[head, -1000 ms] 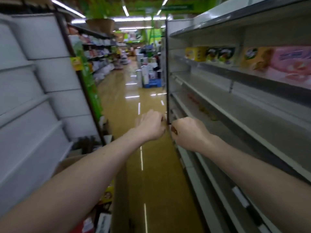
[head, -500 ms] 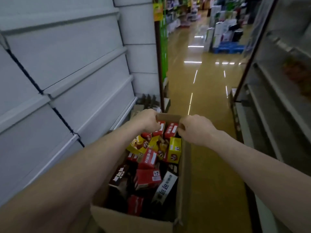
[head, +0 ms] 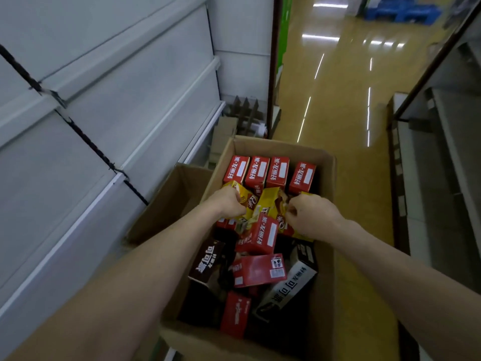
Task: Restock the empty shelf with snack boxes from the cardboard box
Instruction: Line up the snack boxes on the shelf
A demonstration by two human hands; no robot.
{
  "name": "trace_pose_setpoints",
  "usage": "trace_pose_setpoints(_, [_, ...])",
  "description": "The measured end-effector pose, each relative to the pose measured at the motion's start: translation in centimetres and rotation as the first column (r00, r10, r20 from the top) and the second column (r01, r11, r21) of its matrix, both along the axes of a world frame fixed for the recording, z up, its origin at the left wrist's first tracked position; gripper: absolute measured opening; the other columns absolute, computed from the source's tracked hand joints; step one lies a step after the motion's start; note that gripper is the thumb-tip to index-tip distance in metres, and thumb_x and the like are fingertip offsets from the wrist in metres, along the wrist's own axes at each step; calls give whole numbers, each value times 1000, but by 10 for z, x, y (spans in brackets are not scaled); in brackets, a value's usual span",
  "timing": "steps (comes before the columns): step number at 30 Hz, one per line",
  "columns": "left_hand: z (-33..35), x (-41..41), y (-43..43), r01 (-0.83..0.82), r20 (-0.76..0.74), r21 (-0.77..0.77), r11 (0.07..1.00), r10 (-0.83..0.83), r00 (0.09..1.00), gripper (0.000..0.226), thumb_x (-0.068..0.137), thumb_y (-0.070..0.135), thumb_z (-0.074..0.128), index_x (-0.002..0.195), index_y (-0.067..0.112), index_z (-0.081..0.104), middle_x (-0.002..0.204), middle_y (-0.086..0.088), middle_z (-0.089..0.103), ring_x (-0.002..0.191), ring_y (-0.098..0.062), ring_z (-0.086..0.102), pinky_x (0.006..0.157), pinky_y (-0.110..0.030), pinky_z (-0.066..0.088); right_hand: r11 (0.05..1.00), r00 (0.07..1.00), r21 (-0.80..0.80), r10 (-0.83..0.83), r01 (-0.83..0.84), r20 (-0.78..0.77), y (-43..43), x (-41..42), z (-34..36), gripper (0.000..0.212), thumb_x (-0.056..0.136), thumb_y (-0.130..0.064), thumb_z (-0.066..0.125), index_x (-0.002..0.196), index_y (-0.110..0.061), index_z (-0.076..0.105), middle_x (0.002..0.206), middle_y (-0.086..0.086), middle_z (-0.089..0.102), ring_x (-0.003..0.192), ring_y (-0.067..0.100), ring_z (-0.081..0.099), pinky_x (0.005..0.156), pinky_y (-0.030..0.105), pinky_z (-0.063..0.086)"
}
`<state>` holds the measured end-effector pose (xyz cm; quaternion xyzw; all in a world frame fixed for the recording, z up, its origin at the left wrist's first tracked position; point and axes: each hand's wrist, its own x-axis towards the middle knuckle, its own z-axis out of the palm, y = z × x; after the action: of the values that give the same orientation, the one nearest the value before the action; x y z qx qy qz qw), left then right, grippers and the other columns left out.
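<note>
While both arms reach down into the open cardboard box (head: 325,157) on the yellow floor (head: 338,100), I see on my feed the left hand (head: 229,201) at the box's middle, its fingers curled over the top edge of a yellow snack box (head: 247,201) and clamped on it. The right hand (head: 315,217) lies toward the box's right wall, fingers bent tight round the edge of a second yellow box (head: 302,236) beneath it. Along the box's far wall four red snack boxes (head: 269,171) stand upright in a row. Toward the box's near end lie a tilted red box (head: 260,235), a dark brown box (head: 208,261) and a black-and-white box (head: 286,290), all jumbled. A smaller carton (head: 177,199) touches the box's left side. White shelves (head: 104,100) rise left of the box, and grey shelves (head: 442,152) run to its right, across the aisle.
</note>
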<state>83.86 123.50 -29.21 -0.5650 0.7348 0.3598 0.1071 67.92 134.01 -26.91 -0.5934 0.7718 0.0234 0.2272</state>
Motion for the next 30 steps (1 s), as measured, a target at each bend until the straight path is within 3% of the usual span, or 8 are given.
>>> trace_pose_setpoints(4, [-36, 14, -2, -114, -40, 169, 979, 122, 992, 36, 89, 24, 68, 122, 10, 60, 120, -5, 58, 109, -22, 57, 94, -35, 50, 997, 999, 77, -12, 9, 37, -11, 13, -33, 24, 97, -34, 47, 92, -12, 58, 88, 2, 64, 79, 19, 63, 68, 35, 56])
trace_pose_setpoints(9, [-71, 31, -3, -201, -35, 276, 940, 218, 975, 42, 92, 24, 65, 130, 9, 56, 116, -7, 58, 106, -21, 57, 85, -30, 49, 987, 995, 156, -50, 36, 88, -19, 25, -70, 30, 96, -38, 49, 111, -13, 52, 104, 5, 65, 90, 21, 63, 76, 39, 56])
trace_pose_setpoints(13, [-87, 36, -3, -311, -68, 364, 878, 358, 931, 46, 94, 21, 62, 135, 6, 49, 109, -8, 56, 104, -22, 57, 85, -33, 50, 970, 971, 197, -177, 144, 162, -21, 32, -87, 59, 88, -53, 57, 128, -16, 36, 111, 5, 61, 98, 25, 63, 81, 45, 55])
trace_pose_setpoints(15, [-93, 35, -4, -366, -100, 395, 843, 435, 895, 50, 94, 20, 62, 138, 7, 43, 119, -10, 55, 113, -25, 55, 87, -36, 49, 958, 956, 217, -231, 190, 183, -22, 36, -94, 70, 84, -58, 59, 132, -16, 29, 115, 5, 61, 101, 26, 63, 84, 44, 54])
trace_pose_setpoints(19, [-106, 29, -11, -510, -197, 473, 719, 650, 734, 46, 90, 20, 67, 131, 8, 48, 124, -8, 57, 117, -28, 54, 85, -38, 49, 942, 927, 208, -308, 265, 214, -25, 42, -104, 82, 82, -59, 61, 139, -18, 19, 118, 6, 60, 102, 28, 62, 84, 44, 54])
trace_pose_setpoints(24, [-112, 9, -21, -593, -184, 685, 423, 888, 420, 37, 85, 18, 73, 118, 12, 57, 111, -9, 62, 102, -24, 59, 78, -39, 52, 918, 893, 245, -372, 313, 253, -31, 38, -110, 87, 80, -51, 65, 143, -23, 13, 125, 10, 55, 107, 32, 60, 87, 47, 53])
trace_pose_setpoints(30, [-121, -4, -28, -598, -161, 731, 329, 935, 317, 34, 86, 18, 72, 115, 18, 55, 91, -3, 54, 99, -24, 56, 81, -40, 51, 871, 851, 335, -452, 358, 266, -35, 29, -118, 86, 79, -51, 67, 143, -21, 18, 130, 10, 50, 114, 30, 55, 92, 46, 51])
